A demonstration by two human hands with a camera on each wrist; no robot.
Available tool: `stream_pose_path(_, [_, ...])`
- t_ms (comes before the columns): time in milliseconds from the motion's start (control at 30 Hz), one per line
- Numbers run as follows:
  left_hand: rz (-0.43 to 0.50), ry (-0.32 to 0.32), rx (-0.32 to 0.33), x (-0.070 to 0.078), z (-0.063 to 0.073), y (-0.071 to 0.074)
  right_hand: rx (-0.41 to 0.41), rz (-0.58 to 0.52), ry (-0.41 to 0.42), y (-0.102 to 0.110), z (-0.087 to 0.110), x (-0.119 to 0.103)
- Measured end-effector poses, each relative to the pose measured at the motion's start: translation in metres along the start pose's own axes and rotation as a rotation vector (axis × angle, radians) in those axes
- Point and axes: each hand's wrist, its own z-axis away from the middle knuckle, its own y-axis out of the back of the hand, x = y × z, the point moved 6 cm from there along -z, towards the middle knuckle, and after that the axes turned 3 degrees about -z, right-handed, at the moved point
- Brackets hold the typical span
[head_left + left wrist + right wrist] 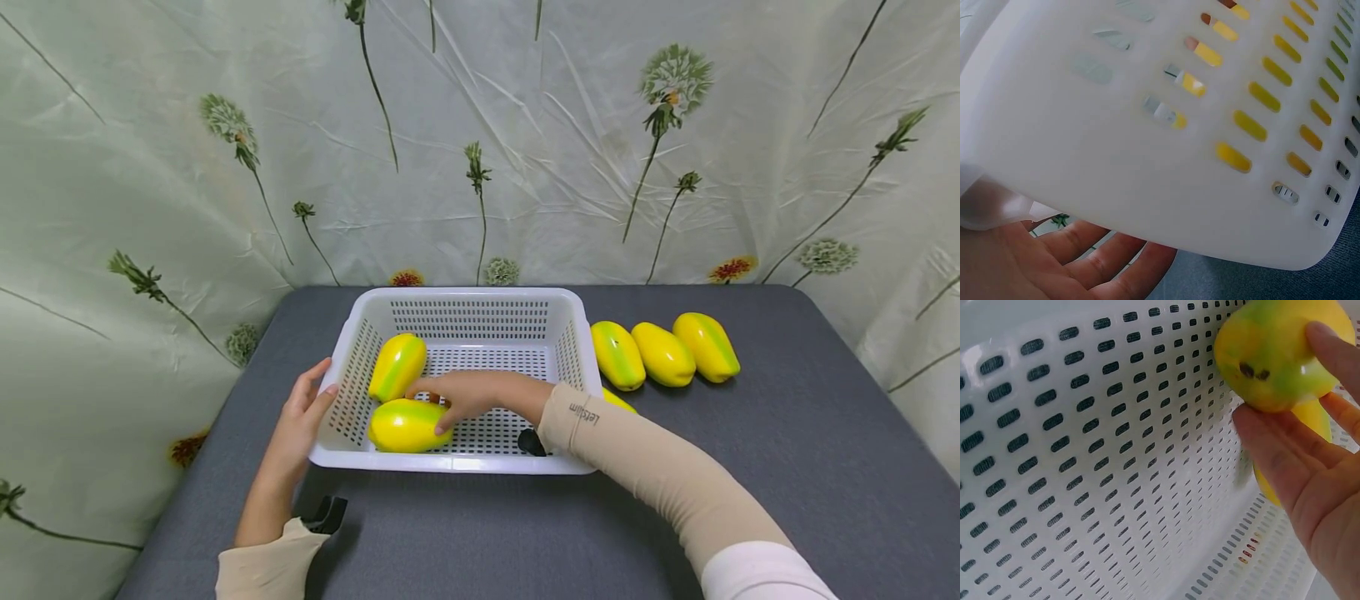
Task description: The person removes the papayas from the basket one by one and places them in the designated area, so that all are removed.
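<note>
A white plastic basket (465,463) with slotted walls stands on the table. Inside its left part lie two yellow-green papayas. My right hand (468,396) reaches in and grips the nearer papaya (405,427), thumb on one side and fingers on the other; in the right wrist view the end of this papaya (1279,359) shows dark spots. Just behind it lies the other papaya (398,367), close to the fingers. At the basket's left end my left hand (300,421) holds the rim; its fingers (1119,265) show below the rim in the left wrist view.
To the right of the basket, three papayas (663,354) lie in a row on the grey cloth-covered table (795,467). Another papaya (618,401) is mostly hidden behind the right sleeve. A floral curtain (480,125) hangs behind the table.
</note>
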Motion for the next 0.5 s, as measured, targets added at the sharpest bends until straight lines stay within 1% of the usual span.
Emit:
stream_pose_path(200, [-0.001,-0.007,0.0,0.0,0.0,0.0,0.031,0.035,0.029,0.004,0.001,-0.003])
stream_pose_path(500, [-0.01,-0.022,0.004,0.001,-0.001,0.0,0.084,0.033,0.048,0.015,0.009,-0.008])
